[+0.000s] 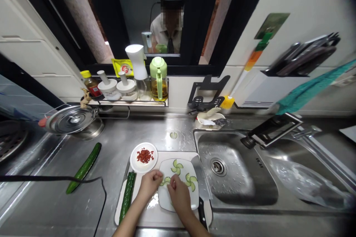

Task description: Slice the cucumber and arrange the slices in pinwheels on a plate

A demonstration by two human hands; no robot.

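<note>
A square white plate [180, 200] lies on a white cutting board [167, 218] at the counter's front edge. On it sit pinwheel clusters of cucumber slices [177, 166]. My left hand [149, 184] and my right hand [179, 194] meet over the plate's left part, fingers pinched on cucumber slices [165, 181] there. A cucumber piece [128, 196] lies along the board's left side. A small round dish of red berries [144, 156] stands at the board's far left corner. A cleaver [202, 183] rests to the right of the plate.
A whole cucumber [84, 167] and a black cable [55, 179] lie on the steel counter to the left. A lidded pot [72, 120] stands further back left. The sink [233, 166] is on the right. Condiment bottles fill a rack [130, 98] at the back.
</note>
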